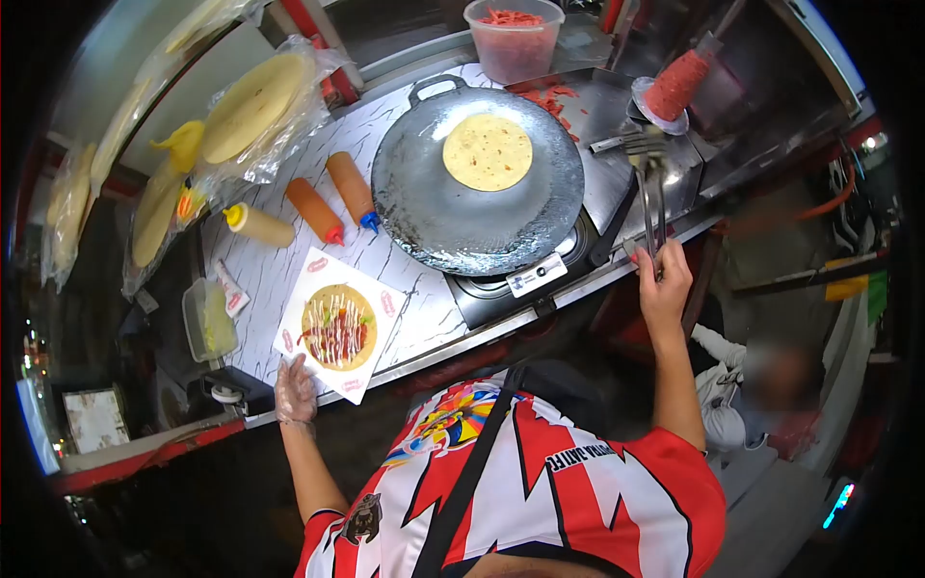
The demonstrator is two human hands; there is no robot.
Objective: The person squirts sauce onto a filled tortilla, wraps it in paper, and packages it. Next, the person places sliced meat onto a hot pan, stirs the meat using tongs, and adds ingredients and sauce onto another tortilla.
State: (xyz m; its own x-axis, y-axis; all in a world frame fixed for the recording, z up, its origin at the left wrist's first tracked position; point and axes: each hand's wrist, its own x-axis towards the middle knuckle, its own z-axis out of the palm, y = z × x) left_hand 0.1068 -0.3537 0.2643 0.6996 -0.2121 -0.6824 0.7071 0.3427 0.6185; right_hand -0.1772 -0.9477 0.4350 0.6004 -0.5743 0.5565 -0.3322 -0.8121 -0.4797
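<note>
Both hands work: left hand (295, 393) flat on the paper sheet (339, 324), right hand (663, 282) gripping tongs (647, 183).

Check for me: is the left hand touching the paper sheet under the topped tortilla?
Touching. The head view shows the gloved left hand with fingertips resting on the near corner of the paper sheet.

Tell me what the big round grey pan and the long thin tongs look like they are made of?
The big round grey pan looks like dull metal: grey, with smeary shine. The long thin tongs, held by the right hand, seem to be shiny steel, silver and glinting. The left hand wears what looks like a clear plastic glove, see-through and crinkly.
</note>
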